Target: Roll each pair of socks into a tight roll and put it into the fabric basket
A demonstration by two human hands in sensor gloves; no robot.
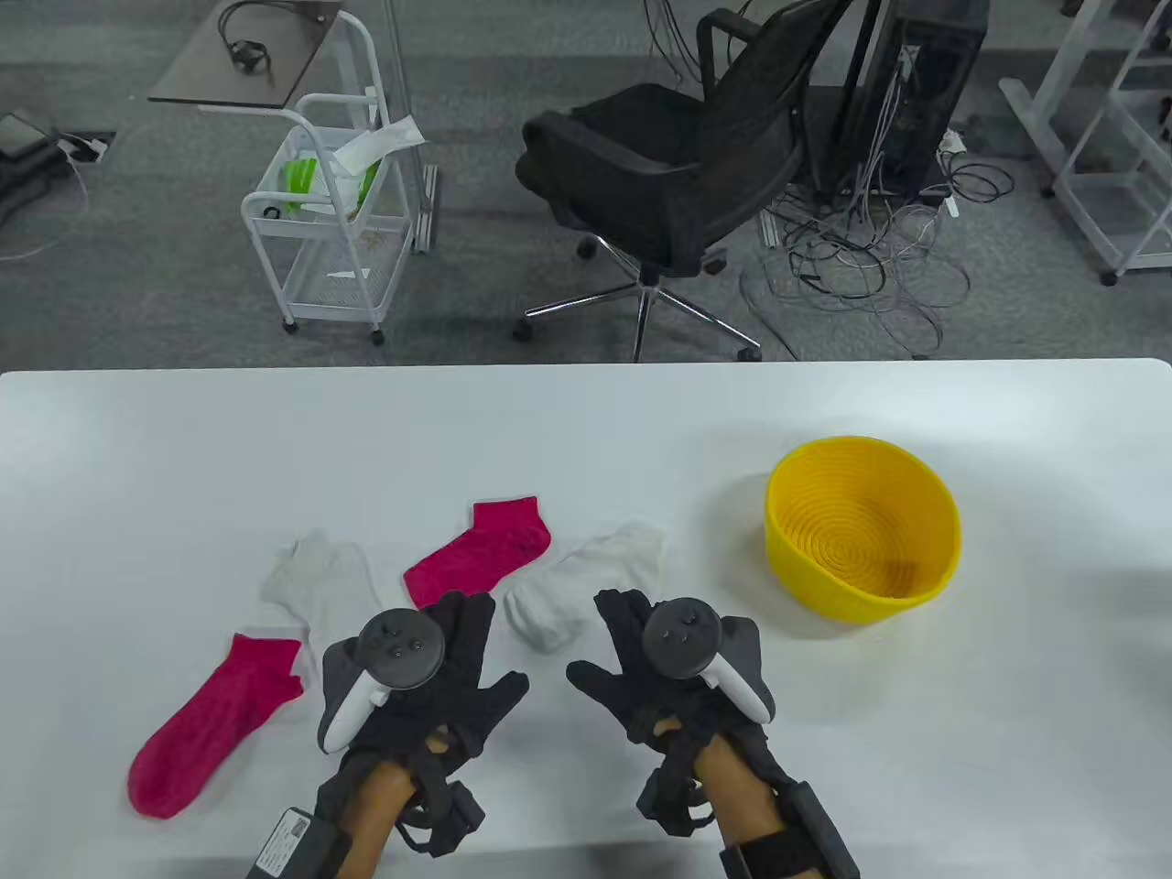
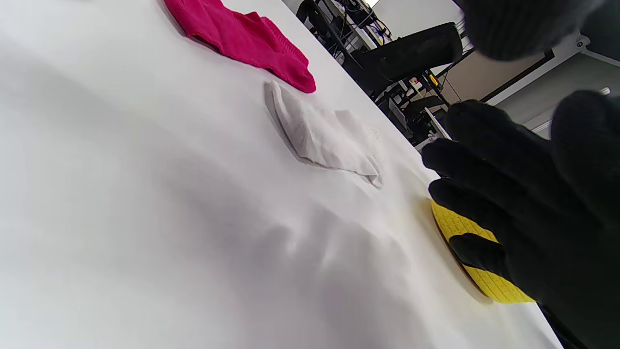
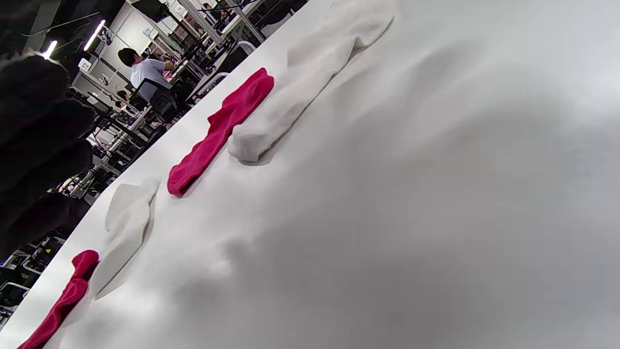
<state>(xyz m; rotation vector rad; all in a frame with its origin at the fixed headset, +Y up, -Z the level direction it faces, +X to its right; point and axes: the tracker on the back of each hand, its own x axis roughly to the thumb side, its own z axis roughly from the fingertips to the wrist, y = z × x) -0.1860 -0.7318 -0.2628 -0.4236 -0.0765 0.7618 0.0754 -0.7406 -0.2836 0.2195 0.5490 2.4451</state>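
Several loose socks lie flat on the white table. From left to right they are a magenta sock, a white sock, a second magenta sock and a second white sock. The yellow basket stands at the right with nothing in it. My left hand is spread flat with its fingertips at the near end of the middle magenta sock. My right hand, also spread, reaches the near end of the right white sock. Neither hand holds anything. In the left wrist view, black gloved fingers hide part of the basket.
Beyond the table's far edge are a black office chair, a white wire cart and tangled cables on the floor. A person sits far off in the right wrist view.
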